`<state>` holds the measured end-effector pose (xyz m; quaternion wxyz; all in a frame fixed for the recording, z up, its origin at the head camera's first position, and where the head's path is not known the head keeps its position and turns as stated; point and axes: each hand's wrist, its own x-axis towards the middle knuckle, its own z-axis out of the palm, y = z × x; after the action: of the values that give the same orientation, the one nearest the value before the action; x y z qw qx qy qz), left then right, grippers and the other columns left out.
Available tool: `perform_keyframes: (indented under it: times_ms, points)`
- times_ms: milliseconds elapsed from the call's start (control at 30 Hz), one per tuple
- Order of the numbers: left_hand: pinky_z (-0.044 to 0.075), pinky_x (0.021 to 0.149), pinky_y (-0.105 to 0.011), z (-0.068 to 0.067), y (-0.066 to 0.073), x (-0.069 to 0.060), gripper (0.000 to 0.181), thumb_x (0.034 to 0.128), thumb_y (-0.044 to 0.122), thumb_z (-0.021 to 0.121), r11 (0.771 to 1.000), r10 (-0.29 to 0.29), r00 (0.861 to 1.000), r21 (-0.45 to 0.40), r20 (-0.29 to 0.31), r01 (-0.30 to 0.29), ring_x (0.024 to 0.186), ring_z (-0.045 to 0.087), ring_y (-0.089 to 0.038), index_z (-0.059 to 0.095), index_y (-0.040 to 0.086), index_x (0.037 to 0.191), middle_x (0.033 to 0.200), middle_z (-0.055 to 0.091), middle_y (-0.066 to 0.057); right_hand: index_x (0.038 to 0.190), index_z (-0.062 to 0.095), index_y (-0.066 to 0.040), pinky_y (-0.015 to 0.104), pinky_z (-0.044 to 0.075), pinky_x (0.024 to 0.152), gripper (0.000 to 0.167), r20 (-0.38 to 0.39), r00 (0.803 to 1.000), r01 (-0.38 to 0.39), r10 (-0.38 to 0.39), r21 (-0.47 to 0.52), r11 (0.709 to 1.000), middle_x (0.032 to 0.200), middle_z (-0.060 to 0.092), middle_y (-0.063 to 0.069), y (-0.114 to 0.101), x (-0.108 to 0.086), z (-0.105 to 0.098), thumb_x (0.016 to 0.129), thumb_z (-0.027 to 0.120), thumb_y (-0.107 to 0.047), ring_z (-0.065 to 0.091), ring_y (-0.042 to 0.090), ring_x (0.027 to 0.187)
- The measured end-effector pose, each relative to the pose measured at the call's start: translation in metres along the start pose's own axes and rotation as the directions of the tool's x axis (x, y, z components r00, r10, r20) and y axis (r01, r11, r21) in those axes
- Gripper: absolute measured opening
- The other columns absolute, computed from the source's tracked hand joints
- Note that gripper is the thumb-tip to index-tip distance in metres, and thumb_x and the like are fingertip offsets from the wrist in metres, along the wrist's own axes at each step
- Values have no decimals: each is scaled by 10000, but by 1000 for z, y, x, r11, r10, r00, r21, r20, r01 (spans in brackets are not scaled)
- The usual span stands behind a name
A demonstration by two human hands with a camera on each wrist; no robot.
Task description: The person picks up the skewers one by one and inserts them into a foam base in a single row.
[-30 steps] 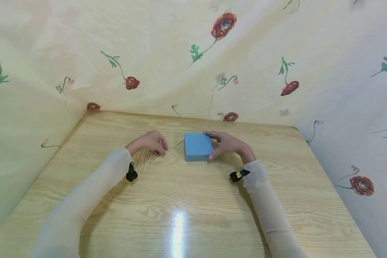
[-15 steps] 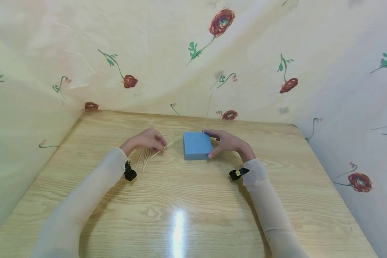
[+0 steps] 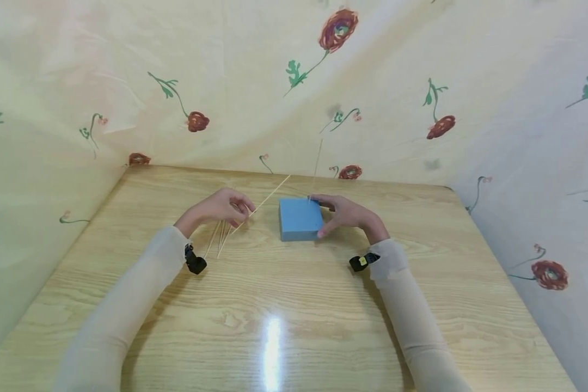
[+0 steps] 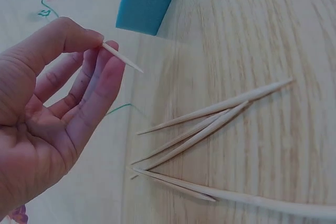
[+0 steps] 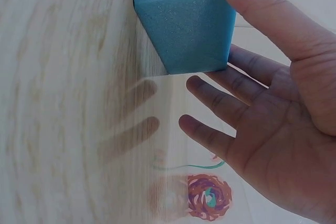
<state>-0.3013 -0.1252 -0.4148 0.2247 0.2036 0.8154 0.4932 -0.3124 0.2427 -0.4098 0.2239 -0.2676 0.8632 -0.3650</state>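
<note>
My left hand (image 3: 221, 208) pinches one thin wooden stick (image 3: 273, 191) between thumb and fingertips, its pointed end (image 4: 128, 63) jutting past them in the left wrist view. Below that hand, several pointed sticks (image 3: 220, 239) lie loosely fanned on the table. A blue block (image 3: 300, 219) rests on the tabletop between my hands. My right hand (image 3: 347, 215) grips the block's right side, thumb near the front corner and a finger at the back; in the right wrist view, two fingers (image 5: 215, 103) hang clear of the block (image 5: 194, 35). Another thin stick (image 3: 317, 166) rises upright at the block's back edge.
The wooden table (image 3: 235, 316) carries a bright light reflection near its front. Behind and beside it hangs a pale flowered sheet (image 3: 255, 81). A small black camera sits on each wrist, the left one (image 3: 196, 262) and the right one (image 3: 359, 263).
My left hand has lifted slightly up and back, and its stick now slants upward more steeply, its far end away from the block. My right hand keeps its grip on the block.
</note>
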Motion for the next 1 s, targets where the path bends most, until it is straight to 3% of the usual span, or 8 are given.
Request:
perform_keyframes:
  times_ms: [367, 600, 1000]
  points:
    - [615, 692, -326, 6, -1, -2, 329, 849, -68, 686, 995, 100, 995, -13, -27, -101, 805, 671, -198, 673, -119, 1174, 1009, 693, -291, 1606, 288, -72, 600, 217, 1250, 1085, 1, 1000, -7, 7, -3, 1000, 1676, 268, 154, 1, 2, 0, 742, 931, -197, 229, 406, 1552]
    - [596, 690, -280, 5, -1, -4, 301, 843, -56, 699, 986, 164, 984, 28, -67, -162, 843, 662, -213, 694, -100, 1141, 952, 706, -171, 1608, 285, -77, 597, 227, 1249, 1103, 2, 1000, -9, 9, -18, 1000, 1677, 271, 145, 2, 2, -1, 733, 939, -228, 232, 398, 1553]
    - [593, 727, -279, 3, 0, -3, 262, 885, -21, 706, 968, 239, 964, 103, -114, -227, 862, 677, -214, 698, -70, 1142, 952, 697, -134, 1604, 295, -76, 592, 233, 1248, 1106, -4, 1000, 5, -5, -29, 1000, 1676, 280, 134, 4, 3, 0, 724, 944, -240, 241, 389, 1552]
